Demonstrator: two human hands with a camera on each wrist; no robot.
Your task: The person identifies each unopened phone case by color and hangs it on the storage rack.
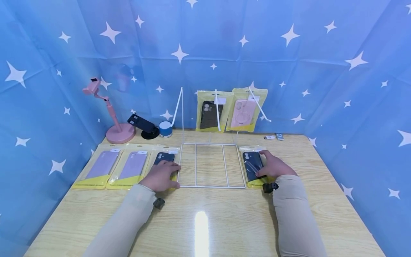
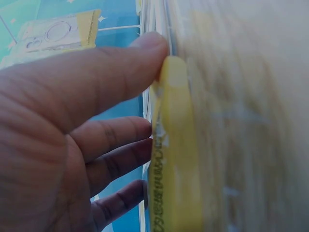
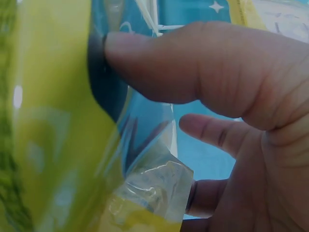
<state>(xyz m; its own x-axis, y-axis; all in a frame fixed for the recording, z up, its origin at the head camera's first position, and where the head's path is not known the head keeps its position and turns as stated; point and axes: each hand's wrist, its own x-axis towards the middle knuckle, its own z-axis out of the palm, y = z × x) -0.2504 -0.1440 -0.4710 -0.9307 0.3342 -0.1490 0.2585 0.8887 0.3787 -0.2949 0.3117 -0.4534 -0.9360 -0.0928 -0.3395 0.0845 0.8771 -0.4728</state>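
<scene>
My left hand [image 1: 163, 175] lies over a clear, yellow-bottomed pack with a dark phone case [image 1: 164, 157], beside the white wire rack [image 1: 208, 186]. In the left wrist view the thumb touches the yellow end of this pack [image 2: 176, 145], and the fairly straight fingertips meet its face. To the rack's right, my right hand [image 1: 273, 166] grips the right side of another packed dark phone case [image 1: 252, 166]. The right wrist view shows the thumb pressing the clear film of that pack [image 3: 58, 121], with some fingertips hidden behind its edge.
Two packed purple cases [image 1: 103, 164] lie at the left. A packed black case [image 1: 210, 116] and a packed pink case [image 1: 244, 110] hang on rack hooks. Behind stand a pink phone stand [image 1: 120, 134], a black phone holder [image 1: 141, 123], a blue cylinder [image 1: 165, 130] and small items [image 1: 279, 136].
</scene>
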